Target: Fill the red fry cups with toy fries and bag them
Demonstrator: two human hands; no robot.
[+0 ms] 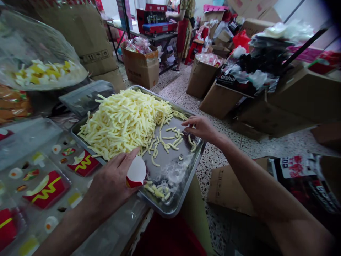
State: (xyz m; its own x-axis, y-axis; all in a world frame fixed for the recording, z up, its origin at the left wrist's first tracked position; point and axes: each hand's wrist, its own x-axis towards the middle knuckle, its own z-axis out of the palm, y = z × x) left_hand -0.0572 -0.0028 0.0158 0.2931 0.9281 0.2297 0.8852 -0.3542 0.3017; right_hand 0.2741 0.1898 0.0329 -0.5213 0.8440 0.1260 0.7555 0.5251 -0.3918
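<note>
Left hand (114, 175) grasps a curved red-and-white carton (136, 170). Right hand (200, 128) released, fingers loosely bent above the smooth metal tray (167, 163), heaped with matte, pale-yellow, slender sticks (125, 124).

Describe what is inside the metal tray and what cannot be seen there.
The metal tray holds a large heap of pale yellow sticks, some loose sticks, and short pieces toward the near corner. The heap covers whatever lies beneath it.

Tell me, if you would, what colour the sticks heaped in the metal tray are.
The sticks are pale yellow; the head view shows them best.
</note>
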